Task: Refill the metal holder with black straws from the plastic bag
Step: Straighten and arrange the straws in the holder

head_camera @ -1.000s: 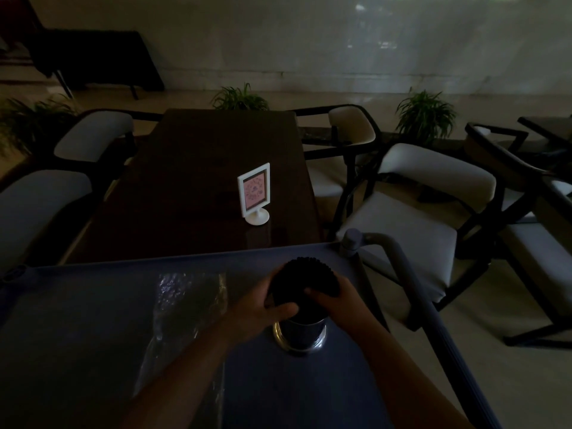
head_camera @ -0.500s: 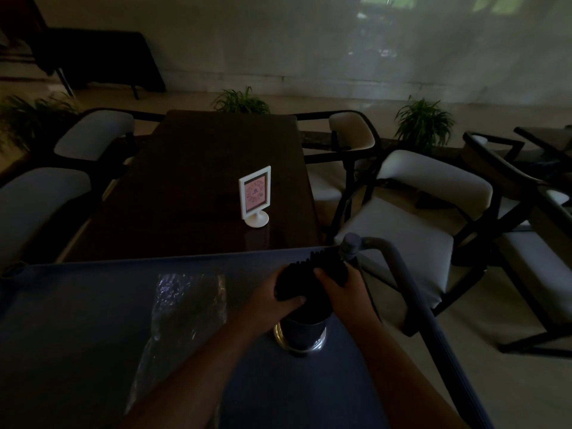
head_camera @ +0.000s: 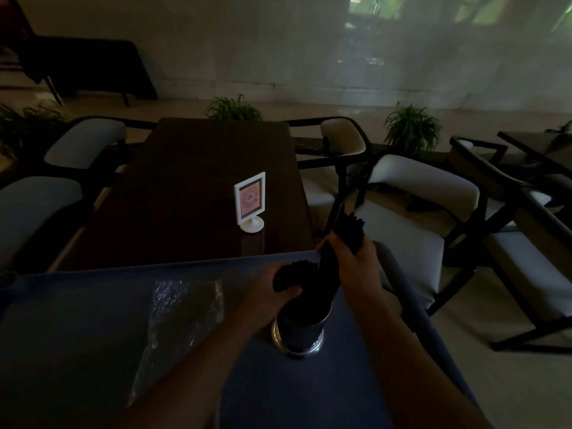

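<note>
A round metal holder [head_camera: 298,332] stands on the dark blue cart top [head_camera: 93,305]. Black straws rise out of it in two bunches. My right hand [head_camera: 353,258] grips one bunch of black straws [head_camera: 351,227] and tilts it up and to the right, its lower ends still in the holder. My left hand [head_camera: 272,292] grips the other bunch [head_camera: 294,270], which leans left over the rim. The clear plastic bag [head_camera: 182,317] lies flat on the cart top to the left of the holder, looking nearly empty.
A dark wooden table [head_camera: 192,187] with a small white sign stand [head_camera: 250,201] lies just beyond the cart. The cart's handle bar [head_camera: 411,298] runs along its right side. White-cushioned chairs [head_camera: 411,224] stand on both sides, potted plants behind.
The single upright bundle has been split. My right hand has pulled part of the straws up and to the right, while my left hand keeps the rest leaning left.
</note>
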`<action>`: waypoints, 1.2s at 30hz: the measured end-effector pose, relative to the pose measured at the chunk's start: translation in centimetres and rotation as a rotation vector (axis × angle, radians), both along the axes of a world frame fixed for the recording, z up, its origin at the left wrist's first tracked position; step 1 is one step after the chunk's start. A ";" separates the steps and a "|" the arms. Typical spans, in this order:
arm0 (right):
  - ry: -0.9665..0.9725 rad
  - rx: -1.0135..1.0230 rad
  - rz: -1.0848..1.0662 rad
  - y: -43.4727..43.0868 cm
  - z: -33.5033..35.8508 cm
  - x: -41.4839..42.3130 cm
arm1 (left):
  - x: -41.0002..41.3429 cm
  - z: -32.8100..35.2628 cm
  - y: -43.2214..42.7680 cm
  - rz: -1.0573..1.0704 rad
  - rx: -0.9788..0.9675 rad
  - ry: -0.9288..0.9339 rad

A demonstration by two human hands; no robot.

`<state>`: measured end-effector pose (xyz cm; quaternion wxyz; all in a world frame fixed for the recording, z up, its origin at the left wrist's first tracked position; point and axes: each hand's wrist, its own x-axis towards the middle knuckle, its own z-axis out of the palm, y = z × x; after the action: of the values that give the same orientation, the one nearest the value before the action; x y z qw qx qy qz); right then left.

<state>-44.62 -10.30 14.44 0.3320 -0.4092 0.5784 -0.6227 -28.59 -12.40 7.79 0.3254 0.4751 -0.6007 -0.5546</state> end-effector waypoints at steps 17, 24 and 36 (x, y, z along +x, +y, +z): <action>-0.023 -0.169 -0.088 0.2 6.9 -0.2 | 0.8 4.1 0.3 0.069 -0.101 0.102; -0.080 -0.179 -0.141 0.0 8.0 -0.7 | 0.6 6.6 1.5 -0.032 -0.242 -0.019; -0.289 -0.124 -0.202 1.5 6.4 1.0 | -2.5 7.2 2.5 -0.073 -0.364 -0.088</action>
<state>-43.57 -8.80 20.88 0.3217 -0.2751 0.5234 -0.7395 -31.13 -9.89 15.02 0.3594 0.4101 -0.7215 -0.4268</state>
